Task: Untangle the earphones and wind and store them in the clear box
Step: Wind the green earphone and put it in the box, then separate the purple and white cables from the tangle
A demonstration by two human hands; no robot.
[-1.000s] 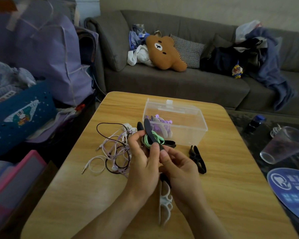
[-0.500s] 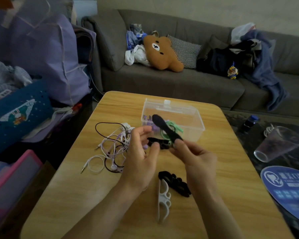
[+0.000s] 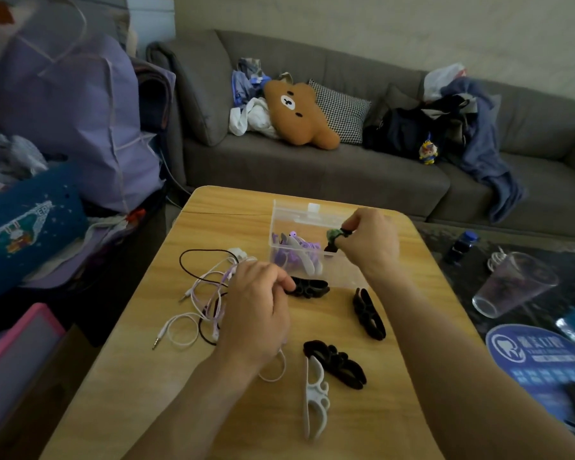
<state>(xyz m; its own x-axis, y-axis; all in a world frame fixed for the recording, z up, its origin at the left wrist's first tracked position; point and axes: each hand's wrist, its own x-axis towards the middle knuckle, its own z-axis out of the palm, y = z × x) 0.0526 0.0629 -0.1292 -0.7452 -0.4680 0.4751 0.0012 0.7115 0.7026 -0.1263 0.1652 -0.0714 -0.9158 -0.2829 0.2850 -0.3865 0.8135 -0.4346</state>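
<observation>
— How many winders on the tabletop?
— Three black winders, one white winder.
— Boxes?
— One clear box, near the far edge.
— Hands?
— Two: left hand, right hand.

A grey sofa stands at 12 o'clock behind the wooden table. On it lie a brown bear pillow, a checked cushion and blue clothes. At 3 o'clock a plastic cup lies tilted. At 9 o'clock stands a purple bag.
</observation>
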